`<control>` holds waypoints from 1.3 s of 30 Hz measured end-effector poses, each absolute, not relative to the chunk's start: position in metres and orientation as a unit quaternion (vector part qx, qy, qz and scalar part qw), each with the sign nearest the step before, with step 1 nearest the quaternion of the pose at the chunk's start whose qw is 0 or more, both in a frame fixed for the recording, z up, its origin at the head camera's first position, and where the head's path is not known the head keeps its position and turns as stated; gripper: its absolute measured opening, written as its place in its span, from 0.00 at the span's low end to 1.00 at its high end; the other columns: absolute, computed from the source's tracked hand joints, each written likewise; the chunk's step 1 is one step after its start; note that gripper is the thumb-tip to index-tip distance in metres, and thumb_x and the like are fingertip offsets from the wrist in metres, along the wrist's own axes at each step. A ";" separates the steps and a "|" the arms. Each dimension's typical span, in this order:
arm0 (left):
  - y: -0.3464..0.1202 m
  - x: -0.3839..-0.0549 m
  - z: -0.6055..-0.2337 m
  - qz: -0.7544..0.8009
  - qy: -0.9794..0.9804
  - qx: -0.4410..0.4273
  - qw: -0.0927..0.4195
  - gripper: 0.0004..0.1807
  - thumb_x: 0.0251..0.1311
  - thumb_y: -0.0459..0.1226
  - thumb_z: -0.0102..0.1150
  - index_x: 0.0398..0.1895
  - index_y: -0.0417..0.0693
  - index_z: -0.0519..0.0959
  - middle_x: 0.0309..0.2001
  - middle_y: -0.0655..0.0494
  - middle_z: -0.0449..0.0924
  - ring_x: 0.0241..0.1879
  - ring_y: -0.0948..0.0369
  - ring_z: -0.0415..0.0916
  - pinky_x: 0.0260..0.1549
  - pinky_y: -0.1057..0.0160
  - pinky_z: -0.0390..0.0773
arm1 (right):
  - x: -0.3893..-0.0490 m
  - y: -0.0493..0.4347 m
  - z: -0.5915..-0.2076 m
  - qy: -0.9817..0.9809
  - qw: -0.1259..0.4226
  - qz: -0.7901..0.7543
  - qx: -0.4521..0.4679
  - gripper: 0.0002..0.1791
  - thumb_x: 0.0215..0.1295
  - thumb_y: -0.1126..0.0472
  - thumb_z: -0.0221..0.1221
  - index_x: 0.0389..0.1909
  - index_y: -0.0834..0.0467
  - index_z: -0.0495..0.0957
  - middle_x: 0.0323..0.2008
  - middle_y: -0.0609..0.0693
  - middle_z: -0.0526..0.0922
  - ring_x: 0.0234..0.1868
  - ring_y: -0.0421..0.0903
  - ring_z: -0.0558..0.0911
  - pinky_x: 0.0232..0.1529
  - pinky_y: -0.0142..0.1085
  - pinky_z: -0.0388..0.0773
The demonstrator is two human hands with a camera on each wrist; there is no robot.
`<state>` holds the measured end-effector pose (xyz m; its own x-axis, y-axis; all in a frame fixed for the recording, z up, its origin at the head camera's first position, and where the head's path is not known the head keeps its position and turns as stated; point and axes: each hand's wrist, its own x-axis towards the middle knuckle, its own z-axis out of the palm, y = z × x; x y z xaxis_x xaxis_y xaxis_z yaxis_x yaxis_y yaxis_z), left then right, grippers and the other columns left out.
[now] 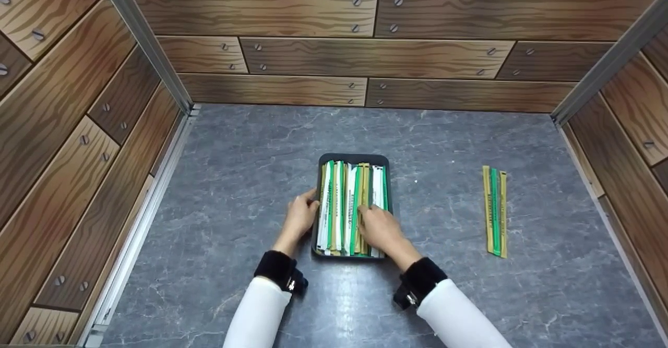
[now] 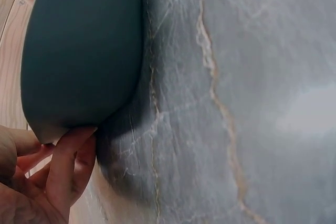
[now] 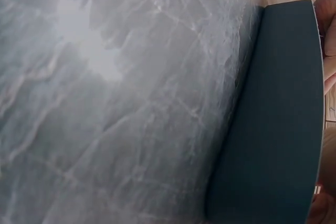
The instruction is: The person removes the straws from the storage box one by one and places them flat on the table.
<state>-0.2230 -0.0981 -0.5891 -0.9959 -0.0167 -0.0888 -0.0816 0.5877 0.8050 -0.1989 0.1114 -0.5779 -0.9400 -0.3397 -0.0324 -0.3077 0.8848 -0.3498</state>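
Note:
A dark rectangular tray holds several long stick packets in white, green and gold, lying side by side lengthwise. My left hand holds the tray's left side. In the left wrist view, its curled fingers are at the edge of the dark tray wall. Over the right half of the tray, my right hand reaches in, its fingertips pinching at a gold stick packet. The right wrist view shows mostly the tray's outer wall, which hides much of the fingers.
To the right of the tray, two gold stick packets and a green one lie close together on the grey marbled surface. Wood-patterned panels stand at the back and both sides, with metal rails at the corners.

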 end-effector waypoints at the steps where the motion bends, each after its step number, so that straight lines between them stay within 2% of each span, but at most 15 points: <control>1: -0.098 -0.223 -0.589 0.450 0.892 -0.027 0.033 0.24 0.68 0.32 0.55 0.67 0.41 0.71 0.40 0.44 0.84 0.33 0.55 0.79 0.37 0.55 0.79 | -0.199 0.112 -0.578 0.969 0.045 -0.178 -0.165 0.20 0.63 0.64 0.61 0.55 0.65 0.78 0.39 0.62 0.82 0.35 0.57 0.82 0.34 0.48 0.81; 6: -0.098 -0.223 -0.589 0.440 0.898 -0.026 0.024 0.23 0.67 0.31 0.54 0.66 0.39 0.72 0.38 0.45 0.84 0.35 0.54 0.79 0.39 0.54 0.79 | -0.202 0.114 -0.577 0.962 0.061 -0.227 -0.139 0.21 0.61 0.68 0.58 0.56 0.65 0.78 0.45 0.61 0.83 0.37 0.55 0.83 0.37 0.47 0.81; 10: -0.096 -0.223 -0.589 0.444 0.895 -0.030 0.032 0.24 0.68 0.31 0.54 0.67 0.40 0.71 0.38 0.45 0.83 0.34 0.55 0.79 0.37 0.56 0.79 | -0.202 0.118 -0.574 0.950 0.084 -0.279 -0.111 0.24 0.59 0.71 0.57 0.59 0.66 0.76 0.52 0.63 0.81 0.29 0.48 0.80 0.34 0.42 0.81; 13: -0.096 -0.222 -0.590 0.449 0.892 -0.035 0.038 0.24 0.68 0.31 0.53 0.68 0.42 0.71 0.38 0.45 0.83 0.33 0.56 0.78 0.36 0.57 0.79 | -0.200 0.122 -0.569 0.937 0.086 -0.323 -0.103 0.25 0.61 0.72 0.56 0.61 0.68 0.73 0.46 0.63 0.83 0.21 0.45 0.76 0.28 0.40 0.80; 17: -0.096 -0.222 -0.590 0.453 0.890 -0.033 0.032 0.24 0.68 0.31 0.53 0.67 0.41 0.71 0.38 0.45 0.83 0.33 0.55 0.78 0.36 0.56 0.79 | -0.198 0.132 -0.563 0.924 0.064 -0.363 -0.104 0.25 0.62 0.73 0.57 0.62 0.67 0.72 0.34 0.56 0.82 0.21 0.43 0.76 0.23 0.37 0.78; 19: -0.096 -0.222 -0.589 0.453 0.890 -0.032 0.028 0.24 0.68 0.31 0.54 0.67 0.41 0.72 0.37 0.45 0.83 0.33 0.55 0.79 0.37 0.56 0.79 | -0.197 0.138 -0.560 0.918 0.049 -0.379 -0.106 0.26 0.62 0.74 0.57 0.62 0.67 0.72 0.33 0.55 0.82 0.23 0.42 0.77 0.23 0.36 0.77; 23: -0.095 -0.222 -0.589 0.448 0.893 -0.031 0.026 0.24 0.68 0.31 0.54 0.67 0.41 0.71 0.39 0.44 0.84 0.36 0.53 0.80 0.41 0.54 0.79 | -0.193 0.152 -0.555 0.911 0.018 -0.399 -0.105 0.28 0.59 0.76 0.58 0.63 0.65 0.73 0.30 0.53 0.82 0.20 0.42 0.75 0.23 0.36 0.75; 28: -0.095 -0.223 -0.589 0.432 0.901 -0.020 0.024 0.23 0.69 0.31 0.54 0.67 0.39 0.71 0.46 0.41 0.83 0.41 0.51 0.80 0.44 0.52 0.78 | -0.188 0.175 -0.552 0.906 0.007 -0.417 -0.079 0.31 0.57 0.75 0.61 0.65 0.62 0.72 0.28 0.50 0.79 0.20 0.43 0.74 0.18 0.34 0.73; 33: -0.097 -0.222 -0.589 0.440 0.897 -0.019 0.024 0.23 0.69 0.31 0.53 0.67 0.41 0.72 0.53 0.39 0.80 0.48 0.48 0.79 0.49 0.51 0.77 | -0.187 0.202 -0.554 0.909 -0.009 -0.414 -0.048 0.32 0.56 0.74 0.63 0.65 0.64 0.72 0.27 0.50 0.79 0.23 0.45 0.76 0.22 0.36 0.74; 39: -0.096 -0.222 -0.588 0.447 0.894 -0.022 0.029 0.24 0.69 0.31 0.53 0.67 0.41 0.71 0.47 0.41 0.83 0.44 0.50 0.80 0.47 0.52 0.78 | -0.190 0.240 -0.559 0.944 -0.018 -0.331 0.000 0.28 0.61 0.69 0.61 0.64 0.66 0.72 0.31 0.54 0.83 0.22 0.43 0.76 0.23 0.39 0.72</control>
<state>-0.2222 -0.0955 -0.5881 -0.9974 -0.0131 -0.0703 -0.0641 0.6000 0.7974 -0.1902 0.2403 -0.5594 -0.9994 0.0122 0.0339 -0.0116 0.7811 -0.6243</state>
